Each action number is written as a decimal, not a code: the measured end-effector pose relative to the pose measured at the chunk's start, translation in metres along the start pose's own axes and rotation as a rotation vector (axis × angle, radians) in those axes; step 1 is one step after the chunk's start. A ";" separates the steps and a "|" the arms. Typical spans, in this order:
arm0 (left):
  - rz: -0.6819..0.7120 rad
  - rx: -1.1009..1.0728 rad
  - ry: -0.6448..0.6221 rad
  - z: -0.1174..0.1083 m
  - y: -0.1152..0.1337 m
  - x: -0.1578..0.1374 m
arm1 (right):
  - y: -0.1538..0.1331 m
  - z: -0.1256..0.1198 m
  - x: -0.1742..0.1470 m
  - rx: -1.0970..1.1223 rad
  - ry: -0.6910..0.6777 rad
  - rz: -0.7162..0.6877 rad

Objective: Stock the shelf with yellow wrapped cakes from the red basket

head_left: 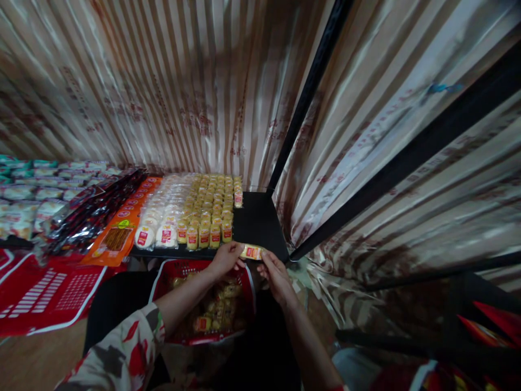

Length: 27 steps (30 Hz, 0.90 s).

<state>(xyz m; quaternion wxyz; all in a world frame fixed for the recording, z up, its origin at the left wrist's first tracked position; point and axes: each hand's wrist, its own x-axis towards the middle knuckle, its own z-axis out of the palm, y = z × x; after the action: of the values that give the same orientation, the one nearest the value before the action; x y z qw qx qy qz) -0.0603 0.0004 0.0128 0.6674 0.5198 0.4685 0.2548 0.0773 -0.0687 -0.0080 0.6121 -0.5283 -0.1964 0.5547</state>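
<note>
A small yellow snack packet with a red label (pixel 252 252) is stretched between my two hands, just in front of the black shelf's edge. My left hand (pixel 228 256) pinches its left end, and my right hand (pixel 274 271) grips the right end. Beyond them, similar yellow packets (pixel 209 217) stand in tight rows on the black shelf (pixel 260 217). Below my left forearm is a red basket (pixel 251 293) with a white rim, holding more loose yellow packets (pixel 222 309).
White round packets (pixel 157 222), an orange snack bag (pixel 118 233) and dark shiny bags (pixel 93 212) lie left along the shelf. A second red basket (pixel 52 288) is at far left. Black posts (pixel 309 98) rise before striped sheeting (pixel 183 81). Red packages (pixel 488 326) sit lower right.
</note>
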 end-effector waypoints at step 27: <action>-0.076 -0.306 0.306 0.044 0.007 0.033 | -0.015 0.026 0.103 -0.449 0.133 -0.419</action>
<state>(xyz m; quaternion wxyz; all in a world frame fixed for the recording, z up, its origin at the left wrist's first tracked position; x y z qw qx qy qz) -0.0058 0.0101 0.0083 0.6690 0.3495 0.5393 0.3734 0.0944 0.0364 -0.0215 0.5925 -0.6335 -0.3781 0.3236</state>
